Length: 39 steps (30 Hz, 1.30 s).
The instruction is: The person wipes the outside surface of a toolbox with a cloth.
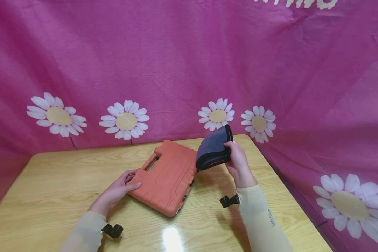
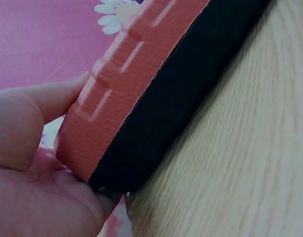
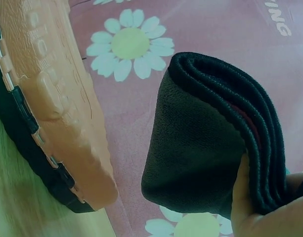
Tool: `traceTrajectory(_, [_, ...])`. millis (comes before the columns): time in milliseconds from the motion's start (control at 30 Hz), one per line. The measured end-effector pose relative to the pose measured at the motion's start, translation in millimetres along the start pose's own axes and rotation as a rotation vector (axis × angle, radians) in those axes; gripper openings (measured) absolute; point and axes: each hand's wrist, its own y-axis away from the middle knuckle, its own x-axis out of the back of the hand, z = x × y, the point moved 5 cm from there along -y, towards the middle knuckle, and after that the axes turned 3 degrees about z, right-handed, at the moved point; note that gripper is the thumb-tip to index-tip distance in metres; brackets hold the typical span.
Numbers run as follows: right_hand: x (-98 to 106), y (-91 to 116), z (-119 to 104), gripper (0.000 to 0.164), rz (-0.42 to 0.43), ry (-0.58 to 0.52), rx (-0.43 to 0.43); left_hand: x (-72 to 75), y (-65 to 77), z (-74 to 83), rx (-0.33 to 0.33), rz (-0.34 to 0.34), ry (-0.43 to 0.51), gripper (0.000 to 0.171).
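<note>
An orange plastic carrying case (image 1: 170, 175) with a black underside lies at a slant on the wooden table, its handle toward the left. My left hand (image 1: 121, 187) grips its near left corner, thumb on the orange lid and fingers at the side. In the left wrist view the case (image 2: 121, 84) shows its black lower half close over the wood. My right hand (image 1: 238, 161) holds a folded grey cloth (image 1: 214, 145) with black edging, up beside the right end of the case. In the right wrist view the cloth (image 3: 195, 143) hangs in several layers, the thumb on its near face.
The wooden table (image 1: 60, 189) reaches back to a pink curtain (image 1: 176, 70) printed with white daisies, which also runs along the right side. Black latches (image 3: 23, 109) line one long side of the case.
</note>
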Motion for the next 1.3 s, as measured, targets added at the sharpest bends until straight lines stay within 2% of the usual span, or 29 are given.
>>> traceTrajectory(133, [-0.5,0.1,0.7,0.039,0.007,0.012,-0.005,-1.7,7.4,4.4,-0.012,0.087,-0.059,0.072])
traceTrajectory(333, [-0.4,0.6,1.8,0.037,0.007,0.01,0.007,-7.9,26.7,6.0,-0.001,0.317,-0.233,0.079])
traceTrajectory(467, [0.0,0.0,3.2,0.038,0.008,0.017,0.005,-18.1,40.6,4.6,0.012,0.402,-0.28,0.082])
traceTrajectory(700, [0.6,-0.4,2.7,0.041,0.013,0.039,0.0,-34.5,55.3,7.9,0.072,0.456,-0.196,0.096])
traceTrajectory(867, [0.1,-0.5,2.6,0.039,0.007,0.035,0.004,-45.6,60.1,11.0,0.099,0.487,-0.144,0.107])
traceTrajectory(967, [0.3,-0.2,2.7,0.038,0.01,0.031,0.007,-51.6,61.0,9.6,0.104,0.509,-0.146,0.11])
traceTrajectory(1100, [1.0,0.0,2.9,0.041,0.012,0.035,0.003,-57.0,60.9,5.0,0.116,0.509,-0.161,0.113])
traceTrajectory(1300, [1.6,0.3,2.4,0.044,0.027,0.05,-0.005,-57.7,59.0,2.3,0.116,0.481,-0.13,0.112])
